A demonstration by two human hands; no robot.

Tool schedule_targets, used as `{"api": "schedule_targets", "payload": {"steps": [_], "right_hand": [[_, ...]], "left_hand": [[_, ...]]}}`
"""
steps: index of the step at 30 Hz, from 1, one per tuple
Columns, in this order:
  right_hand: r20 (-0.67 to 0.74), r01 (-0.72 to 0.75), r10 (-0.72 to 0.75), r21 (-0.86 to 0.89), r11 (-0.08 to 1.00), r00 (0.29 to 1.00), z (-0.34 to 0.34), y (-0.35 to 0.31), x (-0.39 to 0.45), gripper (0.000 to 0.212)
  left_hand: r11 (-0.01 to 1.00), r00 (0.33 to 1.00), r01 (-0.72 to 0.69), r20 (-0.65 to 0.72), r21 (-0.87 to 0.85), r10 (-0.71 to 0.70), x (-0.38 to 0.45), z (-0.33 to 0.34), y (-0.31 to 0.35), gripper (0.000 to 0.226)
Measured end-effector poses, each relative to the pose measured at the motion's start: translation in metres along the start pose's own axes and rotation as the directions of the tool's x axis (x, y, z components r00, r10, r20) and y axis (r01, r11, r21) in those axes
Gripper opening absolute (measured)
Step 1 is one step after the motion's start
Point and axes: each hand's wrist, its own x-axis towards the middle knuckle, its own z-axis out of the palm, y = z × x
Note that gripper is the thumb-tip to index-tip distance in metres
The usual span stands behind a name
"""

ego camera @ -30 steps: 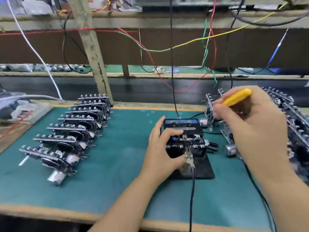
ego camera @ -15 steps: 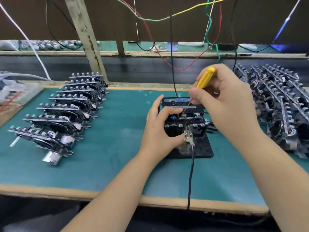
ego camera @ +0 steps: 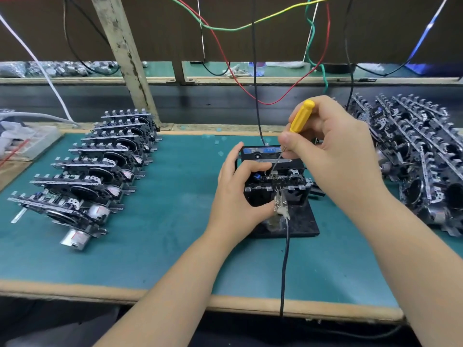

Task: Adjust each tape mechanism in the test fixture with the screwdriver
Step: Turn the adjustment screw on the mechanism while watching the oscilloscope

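Head view. Test fixture (ego camera: 298,222) on the green mat (ego camera: 175,246) serves as landmark; a tape mechanism (ego camera: 276,180) sits clamped in it. Right hand (ego camera: 333,156), above and right of the fixture, pinches the yellow screwdriver (ego camera: 299,118), whose long axis slants down-left, tip at the mechanism's top. Left hand (ego camera: 238,196) grips the mechanism's left side. Further mechanisms lie in a row (ego camera: 95,169) to the left and a pile (ego camera: 423,159) to the right.

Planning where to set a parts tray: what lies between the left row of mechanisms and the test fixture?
Head view: only bare green mat between the row of mechanisms and the test fixture.
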Motion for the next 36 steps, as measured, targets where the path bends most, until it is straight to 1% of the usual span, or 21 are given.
{"api": "schedule_targets", "payload": {"steps": [7, 11, 16, 29, 36], "right_hand": [[0.006, 0.038, -0.038, -0.049, 0.998, 0.999, 0.0020, -0.0005, 0.0002, 0.018], [-0.023, 0.036, -0.038, -0.097, 0.995, 0.999, 0.0042, 0.0002, 0.0009, 0.021], [-0.059, 0.028, -0.035, -0.112, 0.993, 0.998, 0.0050, 0.0020, -0.0002, 0.022], [-0.092, -0.038, 0.037, -0.002, 0.999, 0.995, 0.0044, 0.0056, -0.0046, 0.023], [-0.063, -0.039, 0.035, -0.063, 0.997, 0.997, 0.0025, 0.0028, -0.0014, 0.024]], "left_hand": [[1.000, 1.000, -0.006, -0.003, 0.007, 0.006, -0.0008, -0.0008, 0.0035, 0.066], [1.000, 1.000, -0.009, -0.007, 0.008, 0.009, -0.0013, -0.0011, 0.0043, 0.064], [1.000, 1.000, -0.012, -0.004, 0.002, 0.012, -0.0022, -0.0010, 0.0045, 0.064], [1.000, 1.000, -0.006, -0.004, 0.009, 0.006, -0.0012, -0.0010, 0.0036, 0.061], [1.000, 1.000, -0.007, -0.008, 0.006, 0.007, -0.0008, -0.0006, 0.0032, 0.061]]}}
